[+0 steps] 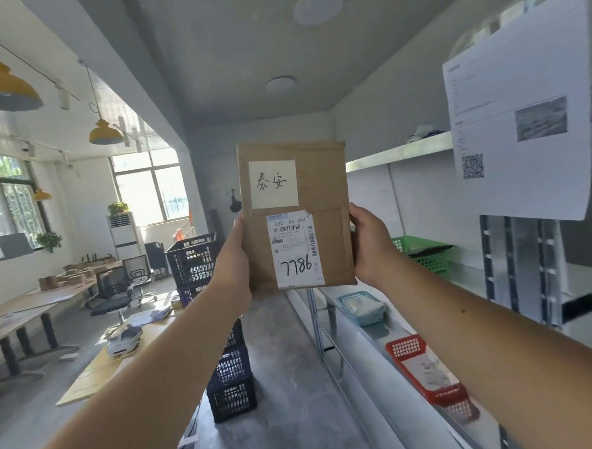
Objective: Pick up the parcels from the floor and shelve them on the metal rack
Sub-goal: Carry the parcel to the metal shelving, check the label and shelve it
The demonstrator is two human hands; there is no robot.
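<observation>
A brown paper parcel is held upright at arm's length in the middle of the view. It carries a cream note with handwriting and a white shipping label marked 7786. My left hand grips its lower left edge. My right hand grips its lower right edge. The metal rack runs along the right wall, with white shelves at several heights. The parcel is left of the rack and touches none of its shelves.
On the rack sit a green basket, a light blue basket and a red basket. A printed sheet hangs on the rack's near post. Stacked dark blue crates stand in the aisle on the left. Desks and chairs fill the room beyond.
</observation>
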